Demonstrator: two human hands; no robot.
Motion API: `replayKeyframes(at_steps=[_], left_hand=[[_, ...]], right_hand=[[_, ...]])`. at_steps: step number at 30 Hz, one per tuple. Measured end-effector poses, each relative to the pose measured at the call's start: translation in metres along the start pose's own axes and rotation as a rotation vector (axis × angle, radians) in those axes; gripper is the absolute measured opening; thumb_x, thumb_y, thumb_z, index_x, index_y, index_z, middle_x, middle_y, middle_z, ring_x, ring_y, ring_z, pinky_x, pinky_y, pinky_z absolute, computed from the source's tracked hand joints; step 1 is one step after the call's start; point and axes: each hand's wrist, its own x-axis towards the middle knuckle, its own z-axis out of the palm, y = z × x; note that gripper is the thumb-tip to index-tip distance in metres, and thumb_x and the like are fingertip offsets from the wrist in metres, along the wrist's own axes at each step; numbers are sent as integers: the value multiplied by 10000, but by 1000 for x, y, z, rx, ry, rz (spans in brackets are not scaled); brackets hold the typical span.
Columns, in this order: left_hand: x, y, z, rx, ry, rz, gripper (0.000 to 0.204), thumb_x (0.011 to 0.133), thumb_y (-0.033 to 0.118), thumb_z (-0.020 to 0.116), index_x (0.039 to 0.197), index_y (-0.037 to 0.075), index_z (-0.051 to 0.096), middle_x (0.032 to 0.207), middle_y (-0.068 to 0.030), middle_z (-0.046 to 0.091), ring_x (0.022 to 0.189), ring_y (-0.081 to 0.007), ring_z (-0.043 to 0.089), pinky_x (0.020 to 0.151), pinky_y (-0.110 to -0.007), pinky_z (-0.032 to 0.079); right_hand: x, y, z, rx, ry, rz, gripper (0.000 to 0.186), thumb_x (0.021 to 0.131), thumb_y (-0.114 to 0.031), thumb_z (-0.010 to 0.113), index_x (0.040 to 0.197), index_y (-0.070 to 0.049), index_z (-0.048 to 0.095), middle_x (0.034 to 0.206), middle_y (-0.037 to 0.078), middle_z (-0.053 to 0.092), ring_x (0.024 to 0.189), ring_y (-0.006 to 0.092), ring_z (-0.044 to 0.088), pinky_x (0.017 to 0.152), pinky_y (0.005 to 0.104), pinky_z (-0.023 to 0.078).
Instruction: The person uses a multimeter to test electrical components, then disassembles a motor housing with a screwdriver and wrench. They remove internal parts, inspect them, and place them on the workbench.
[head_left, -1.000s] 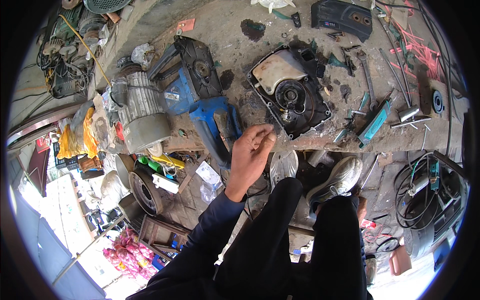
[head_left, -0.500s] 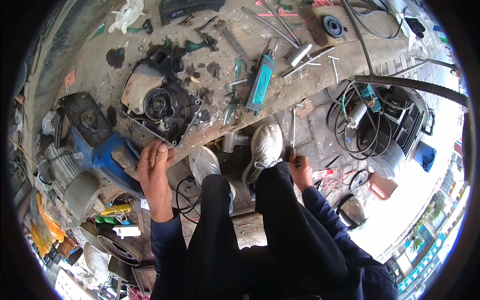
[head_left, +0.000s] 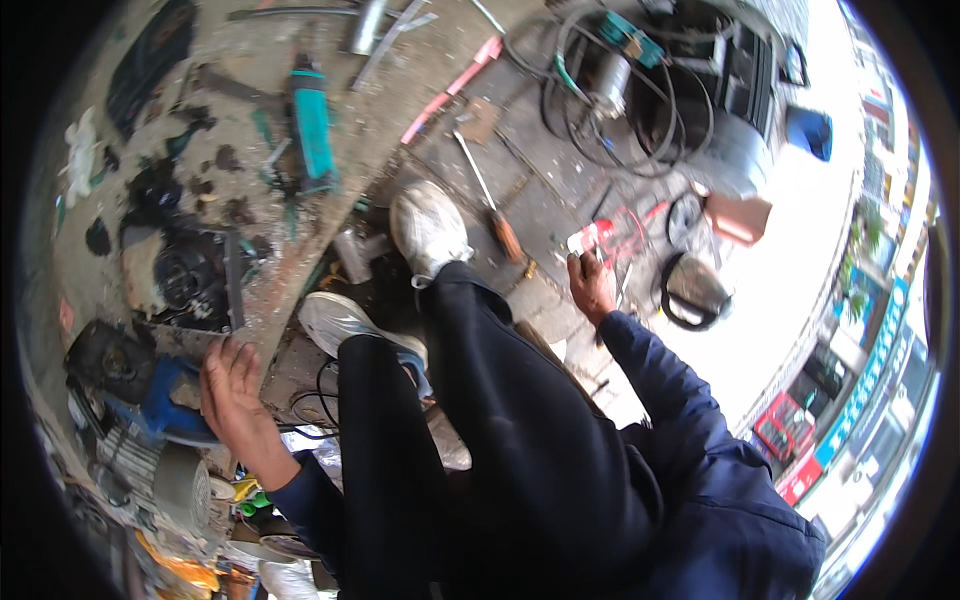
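My left hand [head_left: 237,398] lies open, fingers stretched out, at the lower edge of a dirty metal housing [head_left: 145,275] with a round dark centre. Beside it is a blue tool body [head_left: 160,405]. My right hand [head_left: 593,288] is low over the paving at the right, fingers slightly bent and apart, with nothing visible in them. Just past its fingertips lies a red-and-white object [head_left: 590,237] among thin red wires [head_left: 632,232]. A screwdriver [head_left: 506,236] with an orange-brown handle rests on the paving, left of that hand.
A teal power tool [head_left: 313,130] lies on the concrete ledge [head_left: 262,210] with metal rods beyond. Coiled cable [head_left: 640,165] and a dark machine [head_left: 735,80] stand at the upper right. My shoes [head_left: 428,225] are between the ledge and the paving. A grey motor [head_left: 180,490] sits lower left.
My right hand has let go of the screwdriver, which now lies on the paving, and moved right toward the red wires. The left hand's fingers have spread. The view has shifted right.
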Motion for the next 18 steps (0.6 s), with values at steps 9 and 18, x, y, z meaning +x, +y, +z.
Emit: replayKeyframes(at_steps=[9, 18], left_hand=[[-8, -6, -13, 10, 22, 9, 458, 1084, 315, 599, 1395, -21, 585, 1283, -176, 688, 1098, -260, 682, 1015, -393, 530], [-3, -14, 13, -187, 65, -32, 441, 1079, 275, 609, 1423, 3, 565, 1330, -167, 656, 1234, -332, 661, 1046, -440, 522]], right_hand=[[-30, 10, -8, 104, -29, -55, 264, 927, -217, 726, 1069, -4, 660, 921, 203, 704, 839, 378, 711, 757, 469, 560], [27, -64, 84, -22, 64, -380, 415, 885, -318, 786, 1146, -62, 589, 1078, 239, 673, 952, 482, 666, 809, 553, 543]])
